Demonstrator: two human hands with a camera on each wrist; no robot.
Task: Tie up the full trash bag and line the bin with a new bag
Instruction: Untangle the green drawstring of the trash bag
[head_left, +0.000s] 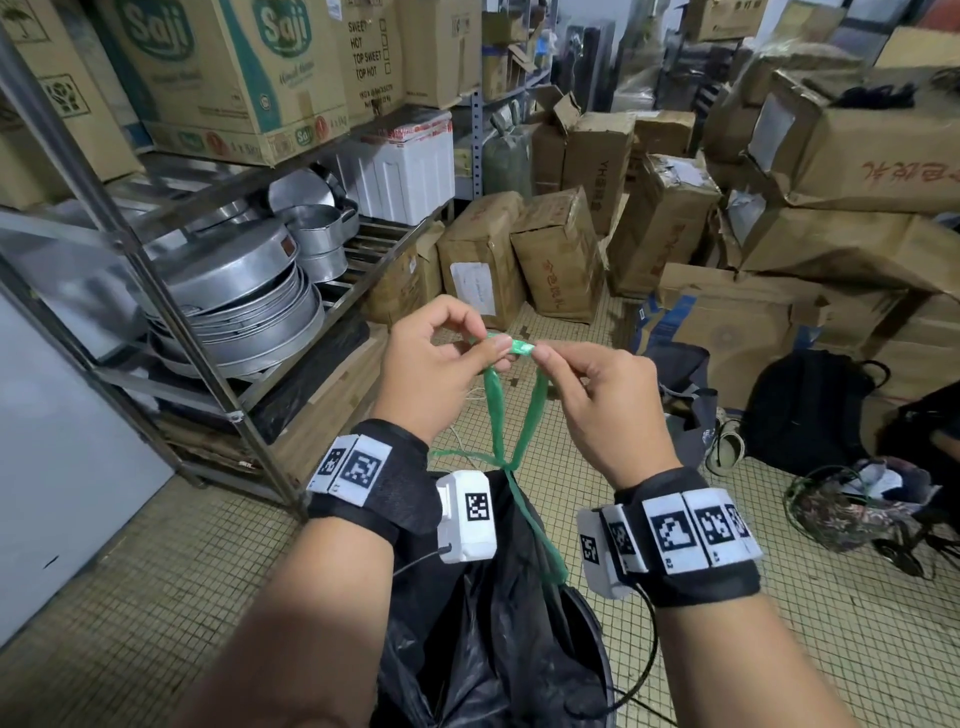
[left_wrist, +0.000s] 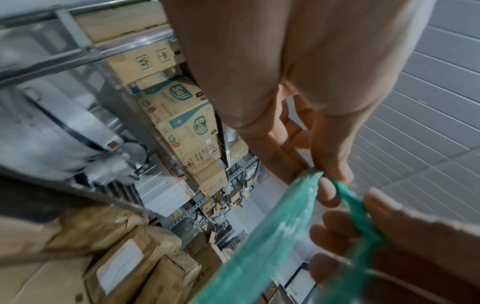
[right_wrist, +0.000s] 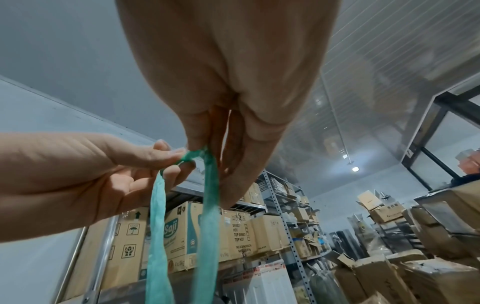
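At the centre of the head view, a green plastic strip runs between my two hands, and both ends of its loop drop down to a knot at the gathered neck of the black trash bag, which fills the lower middle of the frame between my forearms. My left hand pinches the strip between thumb and forefinger, the other fingers curled underneath. My right hand pinches the other end the same way, fingertips almost meeting those of the left. From the right wrist view the two green bands hang side by side below the pinch, with my left hand coming in from the left edge. From the left wrist view the strip crosses the lower right of the frame, blurred, with my right hand gripping it there.

Outward from the bag, a tiled floor spreads across the bottom. A metal rack stands at the left, holding stacked metal pans and, on the shelf above, cardboard boxes printed "Saji". More brown cartons are heaped along the upper middle and right. A black backpack lies on the floor at the right edge.
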